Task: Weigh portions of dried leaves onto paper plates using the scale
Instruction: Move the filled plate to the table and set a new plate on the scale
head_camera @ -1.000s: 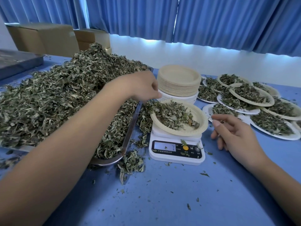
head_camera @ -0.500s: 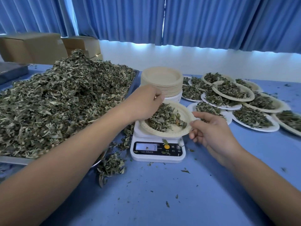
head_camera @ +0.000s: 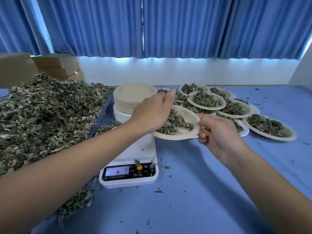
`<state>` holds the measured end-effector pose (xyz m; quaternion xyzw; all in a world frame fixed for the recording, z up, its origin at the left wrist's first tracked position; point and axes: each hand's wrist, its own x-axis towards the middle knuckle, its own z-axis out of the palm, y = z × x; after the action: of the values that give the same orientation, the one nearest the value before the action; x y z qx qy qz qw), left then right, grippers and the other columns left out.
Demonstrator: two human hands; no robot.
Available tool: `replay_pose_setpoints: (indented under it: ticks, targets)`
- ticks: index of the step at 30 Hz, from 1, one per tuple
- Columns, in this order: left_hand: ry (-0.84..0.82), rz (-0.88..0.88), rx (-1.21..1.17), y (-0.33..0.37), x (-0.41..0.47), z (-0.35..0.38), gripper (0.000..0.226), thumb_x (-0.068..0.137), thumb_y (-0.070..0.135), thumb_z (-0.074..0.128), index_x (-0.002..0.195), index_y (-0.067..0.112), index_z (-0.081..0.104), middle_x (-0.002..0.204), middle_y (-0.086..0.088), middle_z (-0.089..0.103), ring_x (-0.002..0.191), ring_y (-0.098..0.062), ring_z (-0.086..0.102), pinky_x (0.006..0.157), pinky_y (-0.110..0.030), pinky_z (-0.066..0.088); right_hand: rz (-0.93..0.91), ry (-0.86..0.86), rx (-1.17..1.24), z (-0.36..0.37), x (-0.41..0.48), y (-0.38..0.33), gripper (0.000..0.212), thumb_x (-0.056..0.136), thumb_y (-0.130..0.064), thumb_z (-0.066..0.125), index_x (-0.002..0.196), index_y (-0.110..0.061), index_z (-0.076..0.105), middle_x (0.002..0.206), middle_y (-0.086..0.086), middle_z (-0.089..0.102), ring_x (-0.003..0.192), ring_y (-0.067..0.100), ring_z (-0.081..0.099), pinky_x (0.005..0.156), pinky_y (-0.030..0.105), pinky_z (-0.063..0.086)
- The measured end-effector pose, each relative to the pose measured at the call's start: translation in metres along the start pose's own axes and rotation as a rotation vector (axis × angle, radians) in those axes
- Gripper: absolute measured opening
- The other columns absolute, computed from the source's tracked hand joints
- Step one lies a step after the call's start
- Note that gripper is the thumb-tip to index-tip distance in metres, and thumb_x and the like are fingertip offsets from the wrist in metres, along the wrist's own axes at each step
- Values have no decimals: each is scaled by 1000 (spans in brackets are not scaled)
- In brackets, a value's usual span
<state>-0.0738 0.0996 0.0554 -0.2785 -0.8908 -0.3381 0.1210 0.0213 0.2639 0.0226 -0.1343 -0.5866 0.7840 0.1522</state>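
Far left of left grip (head_camera: 152,114): pile of dried leaves (head_camera: 47,115), cardboard boxes (head_camera: 55,66) behind it. Just beyond left grip: stack of empty plates (head_camera: 135,92). Left grip fingers straight, laid flat on the portion (head_camera: 173,122) in the paper plate (head_camera: 188,115). Below both grips: scale (head_camera: 130,166), platform bare. Right grip (head_camera: 217,134) pinching plate's near-right rim. Beyond it and to its right: filled plates (head_camera: 206,108) overlapping on counter (head_camera: 202,191). Versus 0.5 s back: plate lifted off scale, shifted right. Left thumb hidden; plate's left rim covered; display blurred.
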Motion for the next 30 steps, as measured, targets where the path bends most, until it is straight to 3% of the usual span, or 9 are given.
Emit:
replay_pose_setpoints:
  ticks: [6, 11, 16, 17, 19, 23, 24, 26, 30]
  targets:
    - [-48, 39, -4, 54, 32, 50, 67, 98, 72, 9, 88, 26, 57, 79, 6, 63, 85, -23, 62, 87, -47, 49, -84, 162, -80, -53, 15, -24, 17, 88, 5, 61, 102, -1, 68, 49, -3, 47, 41, 11, 39, 41, 22, 38]
    - [-114, 120, -19, 104, 71, 88, 81, 95, 75, 5, 122, 21, 60, 87, 4, 69, 90, -20, 65, 86, -42, 48, -49, 280, -225, -114, 33, -47, 2, 91, -3, 68, 92, -1, 68, 46, -1, 42, 40, 13, 40, 43, 26, 40]
    - [-206, 195, -82, 146, 121, 123, 83, 96, 74, 5, 141, 21, 52, 120, 3, 68, 111, -20, 61, 97, -44, 44, -31, 363, -329, -166, 74, -83, 22, 90, -2, 65, 71, -6, 57, 59, 6, 38, 44, 18, 33, 41, 25, 34]
    - [-232, 206, -133, 151, 134, 129, 81, 98, 72, 7, 140, 20, 52, 125, 3, 64, 115, -20, 58, 96, -41, 42, -38, 387, -333, -176, 86, -92, 22, 91, -1, 65, 71, -6, 56, 61, 6, 38, 46, 17, 32, 39, 24, 31]
    - [-286, 182, -267, 161, 161, 142, 78, 99, 70, 9, 135, 18, 55, 106, 7, 58, 100, -15, 56, 86, -37, 40, -59, 439, -354, -197, 111, -109, 21, 91, 0, 64, 71, -2, 56, 64, 8, 39, 49, 18, 31, 40, 25, 28]
    - [-253, 26, -433, 172, 216, 172, 62, 104, 60, 10, 94, 19, 55, 84, 9, 48, 77, -5, 48, 83, -33, 33, -82, 548, -353, -231, 163, -127, 19, 94, 0, 63, 76, 0, 57, 68, 9, 43, 50, 18, 35, 44, 27, 30]
    - [-258, -12, -461, 172, 229, 182, 63, 106, 58, 11, 94, 17, 57, 89, 5, 54, 83, -10, 52, 84, -33, 33, -76, 580, -348, -237, 177, -127, 16, 95, -1, 63, 80, 1, 57, 68, 9, 43, 52, 19, 35, 46, 28, 31]
    - [-289, -75, -480, 172, 254, 203, 70, 107, 54, 11, 123, 6, 60, 121, -9, 62, 113, -24, 56, 96, -35, 36, -65, 633, -340, -248, 205, -124, 10, 97, 0, 61, 88, -1, 57, 68, 10, 43, 55, 20, 35, 51, 31, 31]
    - [-300, -210, -506, 167, 302, 246, 70, 108, 51, 13, 154, 0, 29, 156, -20, 38, 141, -37, 41, 115, -44, 30, -36, 705, -350, -268, 269, -109, 8, 99, 3, 54, 99, -4, 52, 68, 9, 41, 55, 20, 33, 51, 32, 30]
